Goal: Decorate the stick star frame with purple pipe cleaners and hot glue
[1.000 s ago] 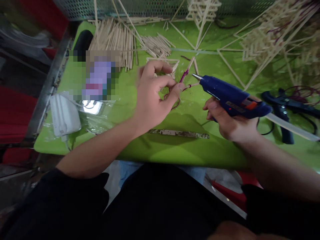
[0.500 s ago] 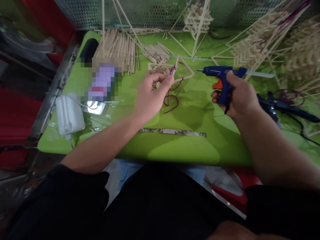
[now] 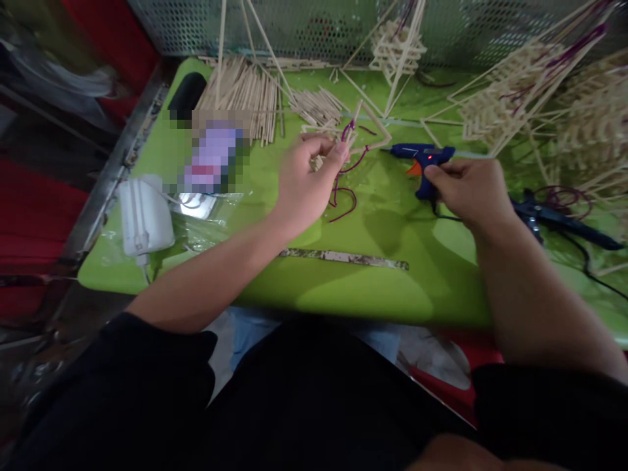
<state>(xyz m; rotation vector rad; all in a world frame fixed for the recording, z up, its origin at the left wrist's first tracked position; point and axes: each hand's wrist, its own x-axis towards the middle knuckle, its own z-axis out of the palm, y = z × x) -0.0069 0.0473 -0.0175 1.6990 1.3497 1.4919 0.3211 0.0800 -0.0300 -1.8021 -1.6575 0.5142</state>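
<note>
My left hand [image 3: 311, 180] pinches a small frame of thin wooden sticks [image 3: 377, 125] between thumb and fingers. Purple string [image 3: 349, 201] is tied to this frame and trails down onto the green table [image 3: 338, 294]. To the right, my right hand [image 3: 473, 190] is closed on the rear of a blue glue gun [image 3: 424, 154] with an orange trigger. Its nozzle points left at the stick frame, close to it. A small red light shows on the gun's side. My left fingers partly hide the frame's near end.
Stick bundles [image 3: 250, 98] lie at the back, with woven stick pieces [image 3: 510, 98] to the right. Black-handled pliers [image 3: 569, 219] rest by my right forearm. A patchy metal strip [image 3: 343, 259] lies in front. At left are a white charger [image 3: 144, 216] and a blurred-out phone [image 3: 210, 157].
My right hand has shifted its hold from the gun's grip to the rear of the gun, and the gun sits slightly lower. My left hand still holds the stick frame. The view has shifted slightly.
</note>
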